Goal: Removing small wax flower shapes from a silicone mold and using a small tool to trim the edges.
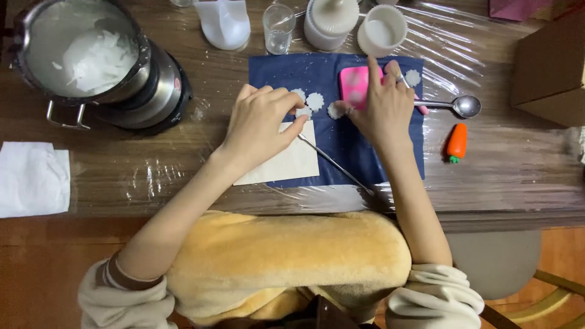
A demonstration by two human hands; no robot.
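Left hand at frame centre pinches a small white scalloped wax piece between thumb and fingertips, over the cream card. Right hand spread flat, fingers on the pink mold, holding nothing. Thin metal pick lies on the navy mat. Spoon and orange carrot-shaped piece right; melting pot upper left on desk.

You've got both forearms bare, with fluffy cream sleeves bunched up around the elbows, and a brown ribbed cuff peeks out of the left one. A soft yellow-orange fleece covers your lap. There's also a thin ring on one of the fingers of your right hand.
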